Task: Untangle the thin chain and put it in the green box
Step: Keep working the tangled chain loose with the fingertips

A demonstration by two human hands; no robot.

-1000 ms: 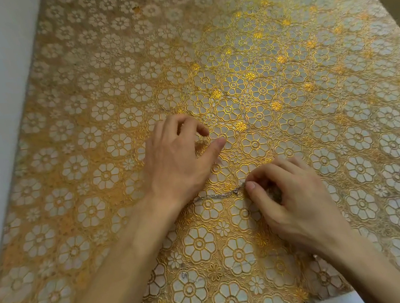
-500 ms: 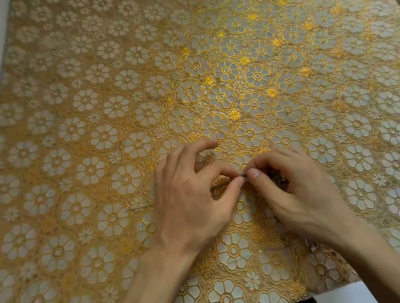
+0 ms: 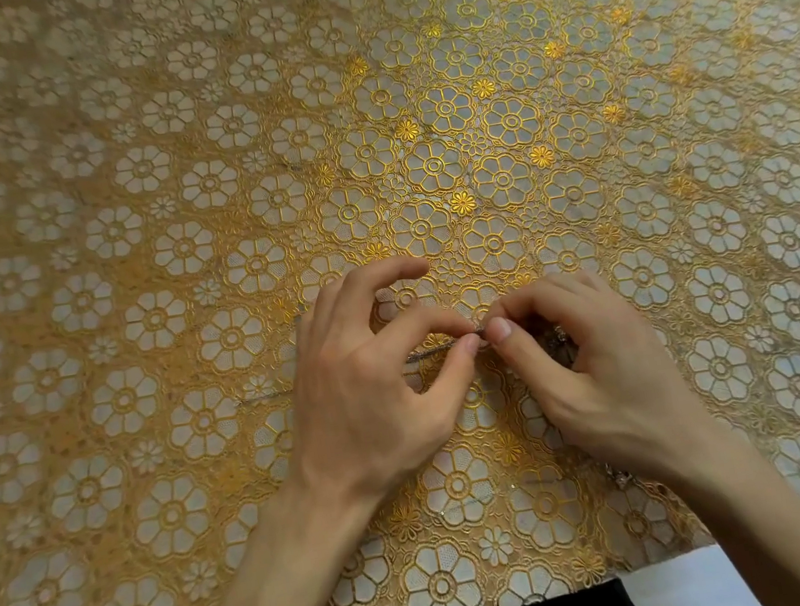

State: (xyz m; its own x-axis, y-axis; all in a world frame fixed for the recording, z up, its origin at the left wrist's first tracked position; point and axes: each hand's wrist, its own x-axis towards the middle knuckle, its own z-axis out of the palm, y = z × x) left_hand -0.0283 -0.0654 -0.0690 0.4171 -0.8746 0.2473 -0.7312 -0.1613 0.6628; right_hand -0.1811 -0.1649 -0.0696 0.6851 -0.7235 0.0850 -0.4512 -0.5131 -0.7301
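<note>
L hand + R hand grip: both pinch thin chain | table near edge close to chain, wide top beyond.

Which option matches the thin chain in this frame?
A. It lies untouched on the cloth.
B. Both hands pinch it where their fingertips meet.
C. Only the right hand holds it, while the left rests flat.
B: the left hand and the right hand each pinch the thin chain between thumb and forefinger, fingertips nearly touching, low over the flowered tablecloth.
</note>
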